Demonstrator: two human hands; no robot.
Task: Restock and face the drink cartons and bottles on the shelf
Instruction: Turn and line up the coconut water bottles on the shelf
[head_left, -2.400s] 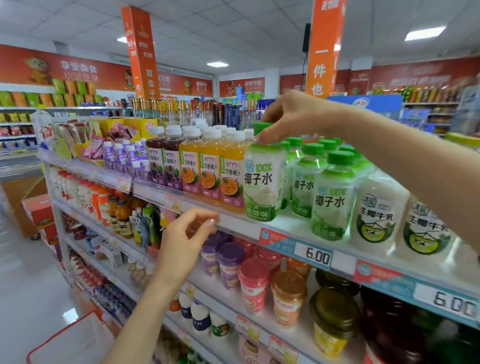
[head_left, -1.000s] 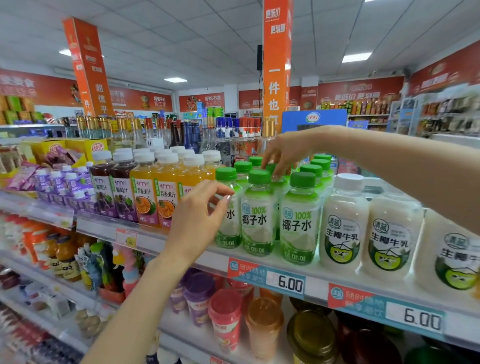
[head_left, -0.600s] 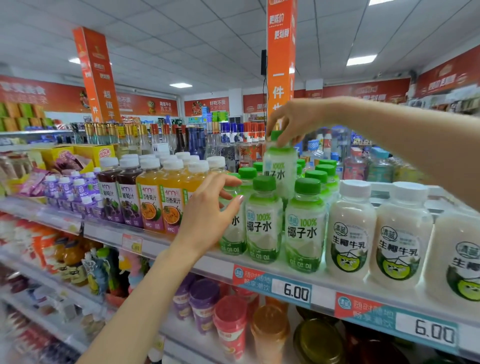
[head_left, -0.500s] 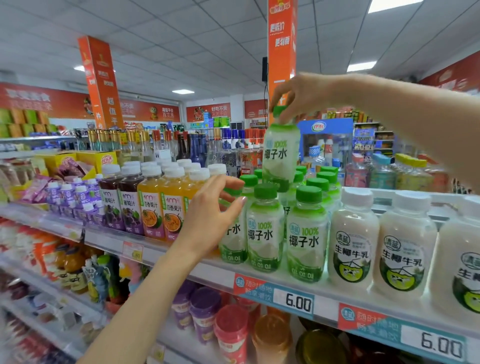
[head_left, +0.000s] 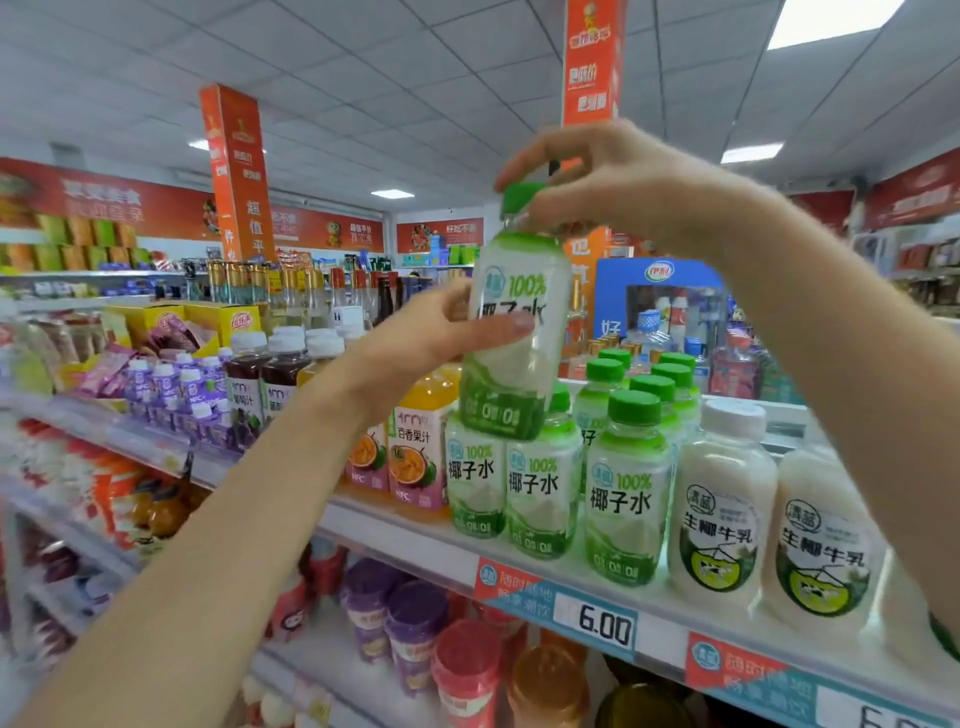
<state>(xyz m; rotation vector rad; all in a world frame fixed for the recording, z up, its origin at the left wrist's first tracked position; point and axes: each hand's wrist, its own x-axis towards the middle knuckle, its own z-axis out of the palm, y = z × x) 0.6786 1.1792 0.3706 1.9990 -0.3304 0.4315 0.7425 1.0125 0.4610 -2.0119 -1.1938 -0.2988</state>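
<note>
Green-capped, green-and-white bottle (head_left: 514, 332); orange banners (head_left: 592, 62)

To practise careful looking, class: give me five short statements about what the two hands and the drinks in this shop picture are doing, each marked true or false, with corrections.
1. The right hand pinches the held bottle by its green cap. True.
2. The left hand hangs idle. False: it grips the held bottle's body, thumb across the label.
3. The held bottle stands in the front row. False: it is in the air, above the coconut water bottles standing on the shelf.
4. The price tag under those bottles reads 6.00. True.
5. The milk bottles to their right have white caps. True.
</note>
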